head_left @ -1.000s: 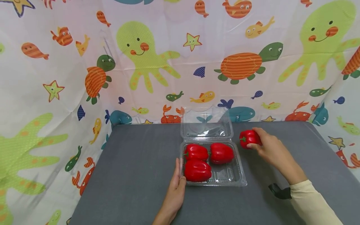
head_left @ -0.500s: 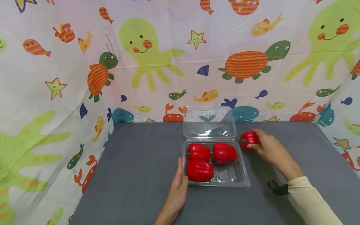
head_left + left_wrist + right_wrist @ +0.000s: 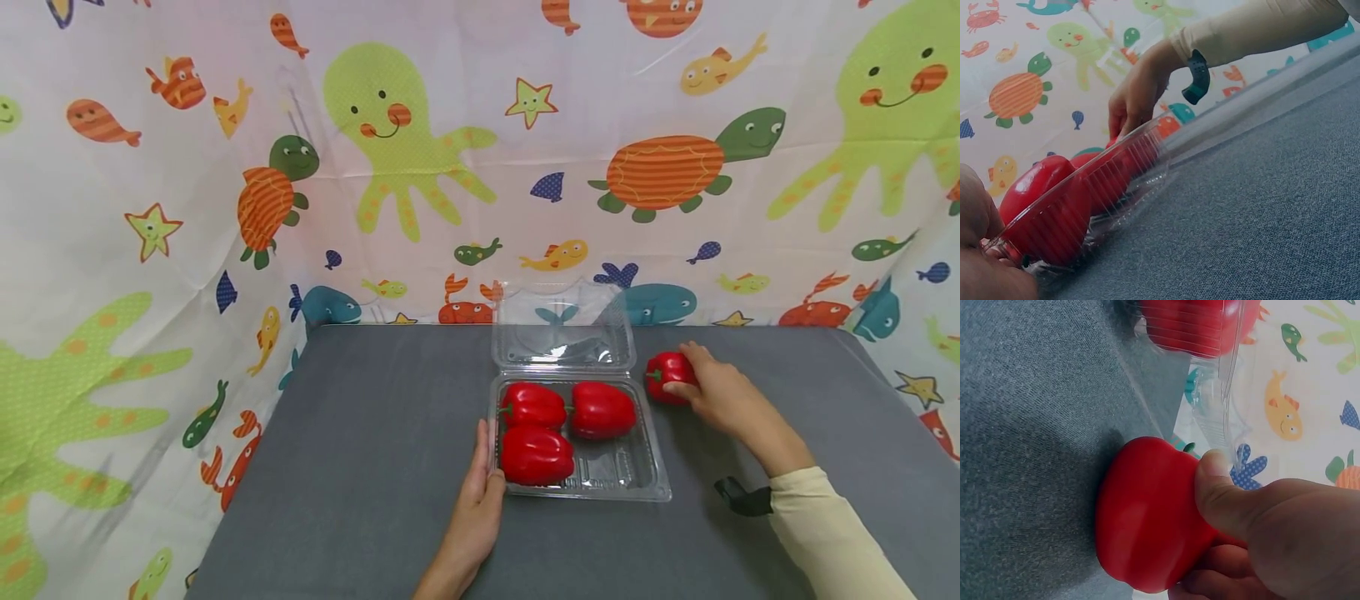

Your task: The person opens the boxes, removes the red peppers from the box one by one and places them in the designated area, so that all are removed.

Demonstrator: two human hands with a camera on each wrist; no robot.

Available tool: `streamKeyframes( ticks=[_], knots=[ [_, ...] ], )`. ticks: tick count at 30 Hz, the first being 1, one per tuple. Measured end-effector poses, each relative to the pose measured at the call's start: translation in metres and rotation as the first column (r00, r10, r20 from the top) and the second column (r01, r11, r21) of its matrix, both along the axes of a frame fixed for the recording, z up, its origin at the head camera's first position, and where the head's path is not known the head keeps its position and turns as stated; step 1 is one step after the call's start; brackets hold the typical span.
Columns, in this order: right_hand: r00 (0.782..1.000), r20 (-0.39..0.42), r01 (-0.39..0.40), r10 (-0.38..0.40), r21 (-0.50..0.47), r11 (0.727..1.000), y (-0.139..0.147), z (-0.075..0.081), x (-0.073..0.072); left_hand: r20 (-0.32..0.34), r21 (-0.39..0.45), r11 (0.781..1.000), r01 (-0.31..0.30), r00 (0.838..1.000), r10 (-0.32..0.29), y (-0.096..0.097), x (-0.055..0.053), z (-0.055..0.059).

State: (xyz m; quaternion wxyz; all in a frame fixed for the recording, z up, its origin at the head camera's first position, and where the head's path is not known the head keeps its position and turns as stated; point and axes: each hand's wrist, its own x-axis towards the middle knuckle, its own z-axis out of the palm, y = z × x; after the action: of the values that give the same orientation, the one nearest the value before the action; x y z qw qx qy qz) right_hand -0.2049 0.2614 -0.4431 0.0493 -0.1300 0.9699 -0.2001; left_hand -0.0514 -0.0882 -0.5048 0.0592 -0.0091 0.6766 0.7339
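A clear plastic clamshell container (image 3: 621,471) stands on the grey table with its lid (image 3: 562,346) tipped back. Inside lie three red bell peppers: back left (image 3: 534,406), back right (image 3: 602,410) and front left (image 3: 537,456). My left hand (image 3: 472,508) holds the container's left side, thumb at the front corner and fingers along the wall. Just right of the container, my right hand (image 3: 723,400) grips another red bell pepper (image 3: 1147,512) between thumb and fingers. That pepper is right at the table surface, its green stem pointing left in the head view.
A curtain (image 3: 465,167) printed with sea animals hangs behind the grey table (image 3: 375,458) and along its sides. A dark strap (image 3: 742,497) sticks out at the right wrist, by the cream sleeve (image 3: 832,533).
The head view has shifted slightly. My right hand has lowered the pepper a little toward the table and closer to the container. The left hand keeps its place on the container.
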Motion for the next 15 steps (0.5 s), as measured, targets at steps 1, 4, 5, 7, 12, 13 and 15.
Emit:
streamKeyframes(
  ticks=[1, 4, 5, 7, 12, 13, 15],
  knots=[
    [1.000, 0.003, -0.003, 0.003, 0.000, 1.000, 0.001, 0.000, -0.001, 0.001, -0.001, 1.000, -0.001, 1.000, 0.001, 0.000, 0.000, 0.000],
    [1.000, 0.015, -0.007, 0.008, -0.004, 1.000, 0.003, 0.000, -0.002, 0.003, -0.005, 1.000, -0.009, 1.000, 0.009, 0.000, -0.001, 0.002],
    [1.000, 0.022, -0.004, 0.004, -0.004, 1.000, 0.004, 0.000, -0.002, 0.003, -0.005, 1.000, -0.010, 1.000, 0.010, 0.000, -0.001, 0.002],
    [0.999, 0.033, 0.000, 0.001, -0.012, 1.000, 0.005, 0.000, -0.002, -0.002, -0.004, 1.000, -0.012, 1.000, 0.012, 0.000, -0.001, 0.001],
    [1.000, 0.022, -0.006, 0.006, -0.035, 0.999, 0.004, 0.007, 0.008, 0.000, -0.007, 1.000, -0.013, 1.000, 0.013, 0.000, 0.000, 0.000],
    [1.000, 0.010, -0.006, 0.007, -0.042, 0.999, 0.002, 0.012, 0.012, -0.001, -0.007, 1.000, -0.013, 1.000, 0.013, 0.000, 0.000, 0.000],
    [1.000, -0.021, -0.014, 0.012, -0.065, 0.998, -0.005, 0.024, 0.023, -0.002, -0.006, 1.000, -0.013, 1.000, 0.013, 0.001, 0.000, 0.000]
  ],
)
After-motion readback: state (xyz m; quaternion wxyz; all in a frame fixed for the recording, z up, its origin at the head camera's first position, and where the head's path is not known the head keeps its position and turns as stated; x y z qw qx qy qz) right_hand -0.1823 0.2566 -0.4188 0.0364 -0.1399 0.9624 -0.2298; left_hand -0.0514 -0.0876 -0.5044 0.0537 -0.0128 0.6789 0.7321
